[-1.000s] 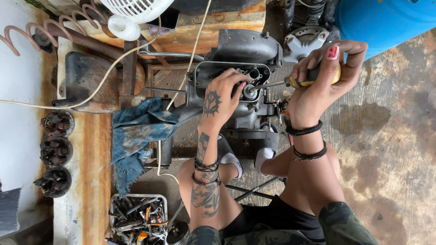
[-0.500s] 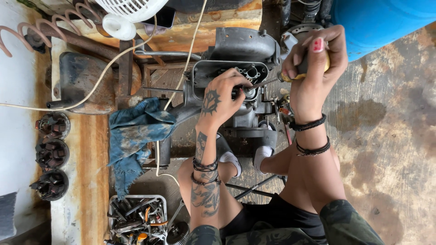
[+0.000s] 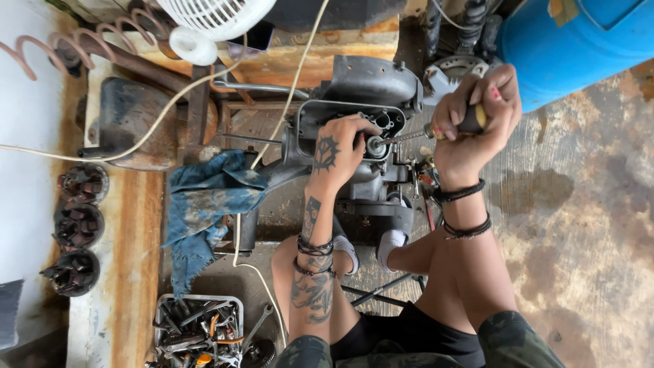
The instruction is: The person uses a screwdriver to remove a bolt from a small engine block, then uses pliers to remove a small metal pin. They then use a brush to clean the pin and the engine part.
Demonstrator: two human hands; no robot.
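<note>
A grey engine block with an open cover lies on the floor in front of my knees. My left hand rests on its open side, fingers pinched around a small round metal part. My right hand is closed around the yellow and black handle of a screwdriver. The shaft runs left to that round part.
A blue rag lies left of the engine. A tray of spanners and tools sits at the lower left. A white fan, rusty coil springs, three dark round parts and a blue barrel surround the spot.
My right hand has shifted on the screwdriver handle, turning it against the engine. My left hand stays on the round part. The view has drifted slightly.
</note>
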